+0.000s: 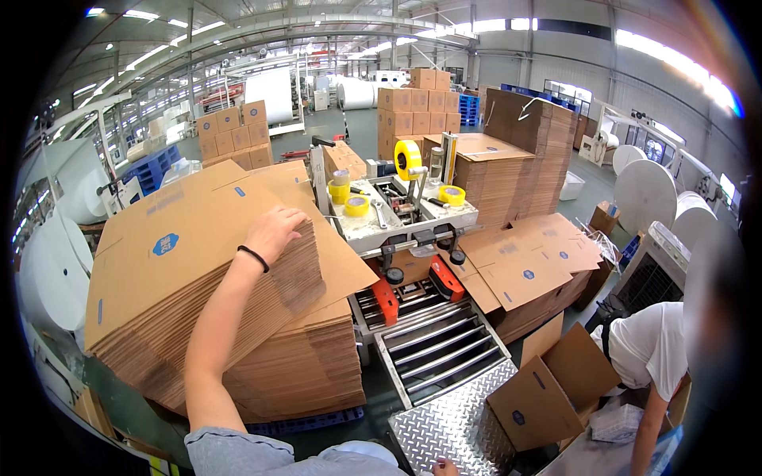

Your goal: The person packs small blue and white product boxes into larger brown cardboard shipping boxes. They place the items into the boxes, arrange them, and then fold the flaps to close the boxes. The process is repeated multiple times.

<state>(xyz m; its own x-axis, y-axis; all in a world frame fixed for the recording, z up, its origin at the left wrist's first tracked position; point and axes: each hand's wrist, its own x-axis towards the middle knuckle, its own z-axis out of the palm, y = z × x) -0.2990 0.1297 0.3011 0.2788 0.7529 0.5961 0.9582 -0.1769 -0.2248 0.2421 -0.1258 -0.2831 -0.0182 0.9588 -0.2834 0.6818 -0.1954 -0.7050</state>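
My left hand lies on the near right corner of a tall stack of flat cardboard cartons, its fingers stretched over the top sheet toward the edge. A dark band circles that wrist. Only a small part of my right hand shows at the lower edge, over the diamond-patterned metal plate; its fingers are mostly cut off, and whether it holds anything is hidden. Ahead stands a carton-taping machine with a large yellow tape roll on top and orange side guides below.
A roller conveyor runs from the machine to the metal plate. At right, a person in a white shirt bends beside an open carton. More flat cartons lie right of the machine. Stacked closed cartons stand behind.
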